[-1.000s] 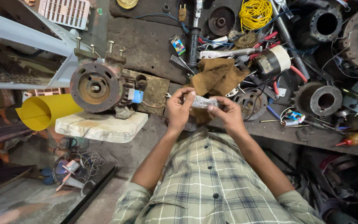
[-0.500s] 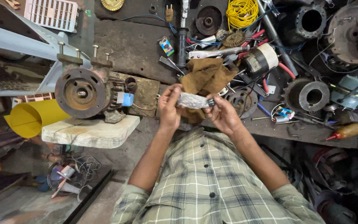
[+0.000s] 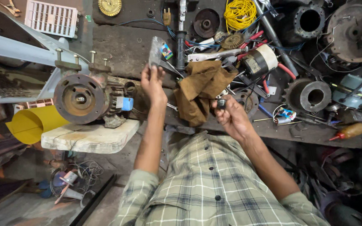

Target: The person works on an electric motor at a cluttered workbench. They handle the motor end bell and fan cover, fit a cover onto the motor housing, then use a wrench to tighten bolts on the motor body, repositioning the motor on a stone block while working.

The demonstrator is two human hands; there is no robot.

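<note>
At frame centre we see the brown rag on the bench, our left hand left of it pinching an upright flat packet, right hand fingers closed around a small dark round part below-right.

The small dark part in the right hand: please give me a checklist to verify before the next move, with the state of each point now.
1. Right hand grips the small dark round part: ok, the fingers are closed around it.
2. Left hand holds the clear plastic packet: ok, raised above the bench.
3. Hands apart, not in each other's way: ok.
4. Part fully out of the packet: cannot tell, the packet's contents are unclear.
5. Free spot on the workbench to put things down: ok, bare patch left of the packet.
6. Brown rag clear of the right hand: not ok, it lies directly beside it.
</note>
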